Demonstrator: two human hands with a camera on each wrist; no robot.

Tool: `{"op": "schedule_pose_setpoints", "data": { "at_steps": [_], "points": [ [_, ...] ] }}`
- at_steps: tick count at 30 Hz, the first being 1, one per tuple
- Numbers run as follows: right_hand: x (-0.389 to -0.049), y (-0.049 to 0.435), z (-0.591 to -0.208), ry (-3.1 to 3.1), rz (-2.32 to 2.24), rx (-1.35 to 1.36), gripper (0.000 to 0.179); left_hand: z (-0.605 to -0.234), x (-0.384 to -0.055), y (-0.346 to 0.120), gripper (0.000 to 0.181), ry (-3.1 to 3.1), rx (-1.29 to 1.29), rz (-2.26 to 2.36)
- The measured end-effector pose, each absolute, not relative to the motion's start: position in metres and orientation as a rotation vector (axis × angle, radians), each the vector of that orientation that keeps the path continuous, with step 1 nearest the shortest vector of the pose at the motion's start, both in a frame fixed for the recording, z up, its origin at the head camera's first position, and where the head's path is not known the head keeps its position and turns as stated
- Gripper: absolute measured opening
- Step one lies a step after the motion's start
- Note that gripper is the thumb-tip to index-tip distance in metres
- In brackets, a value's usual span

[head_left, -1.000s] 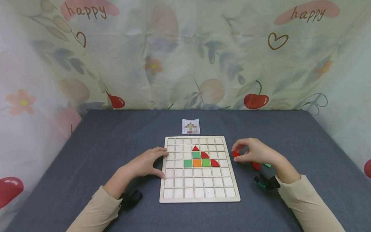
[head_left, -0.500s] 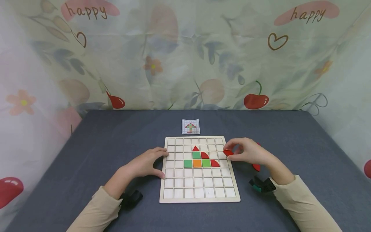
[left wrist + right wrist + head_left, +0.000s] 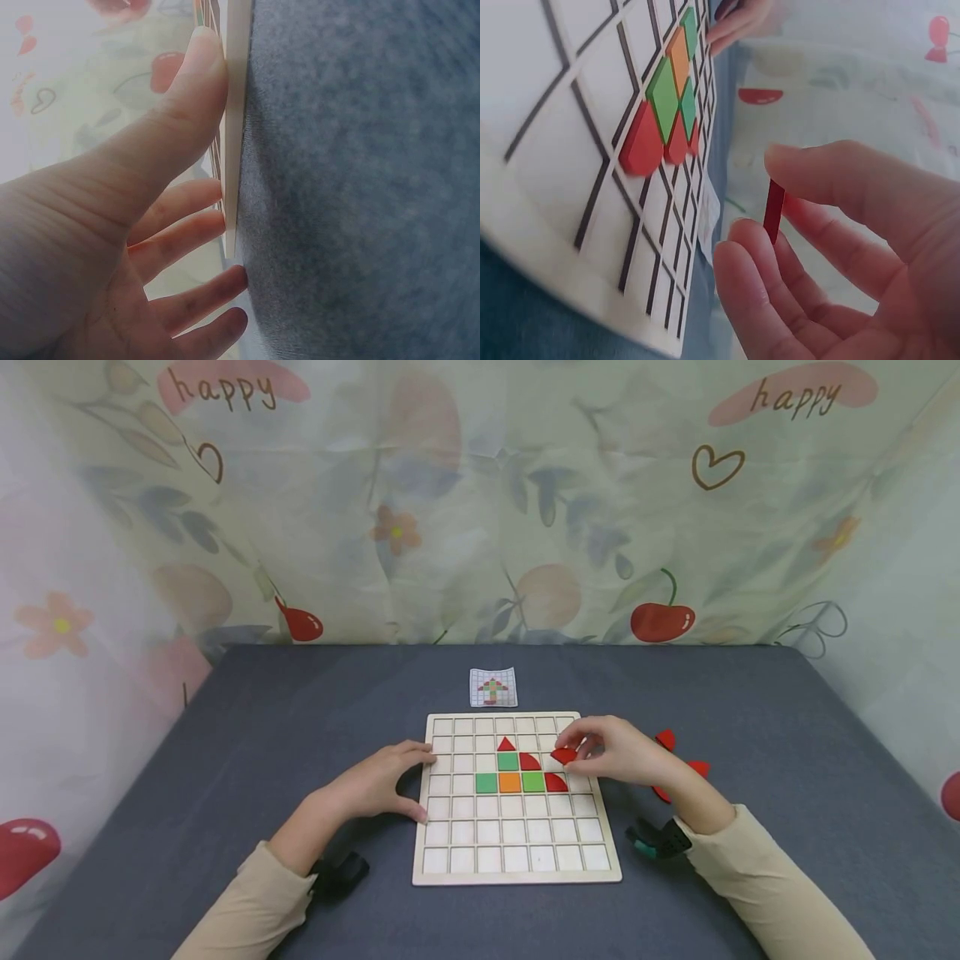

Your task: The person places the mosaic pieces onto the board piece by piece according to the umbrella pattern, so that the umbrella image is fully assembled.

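My right hand [image 3: 611, 747] pinches a thin red piece [image 3: 563, 755] between thumb and fingers, over the right part of a square wooden grid board [image 3: 517, 882]. The right wrist view shows this red piece [image 3: 774, 210] edge-on, apart from the board. On the grid lie a red triangle [image 3: 506, 744], a green square [image 3: 507, 762] and an orange square [image 3: 509, 782], with more green squares and two red quarter-circles [image 3: 556, 782] beside them. My left hand [image 3: 375, 781] rests its thumb and fingertips along the board's left edge, fingers spread and fairly straight in the left wrist view.
Several loose red pieces [image 3: 665, 740] lie on the dark grey tablecloth [image 3: 780, 735] right of the board, partly behind my right forearm. A small printed card [image 3: 492, 687] with a coloured grid pattern lies behind the board. A patterned curtain [image 3: 465, 527] hangs at the table's far edge.
My right hand has moved left with the red piece, from beside the board to over its right columns, uncovering loose red pieces. The left hand and board have stayed put.
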State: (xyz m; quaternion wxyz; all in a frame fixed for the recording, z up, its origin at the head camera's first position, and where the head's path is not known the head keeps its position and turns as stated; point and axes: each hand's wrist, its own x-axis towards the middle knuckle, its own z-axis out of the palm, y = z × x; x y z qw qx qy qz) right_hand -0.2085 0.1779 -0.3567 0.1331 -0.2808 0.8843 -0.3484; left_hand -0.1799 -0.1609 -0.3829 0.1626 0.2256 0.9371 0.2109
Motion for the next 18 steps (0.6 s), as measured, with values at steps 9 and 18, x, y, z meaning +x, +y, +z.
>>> {"op": "schedule_pose_setpoints", "data": {
  "at_steps": [9, 18],
  "points": [
    [-0.214, 0.157, -0.361, 2.525, -1.02, -0.881, 0.024, -0.384, -0.181, -0.162, 0.08, 2.675, 0.649, 0.595],
    [-0.216, 0.129, -0.364, 2.518, -0.99, -0.883, 0.022, -0.382, -0.18, -0.162, 0.08, 2.676, 0.663, 0.601]
  ]
}}
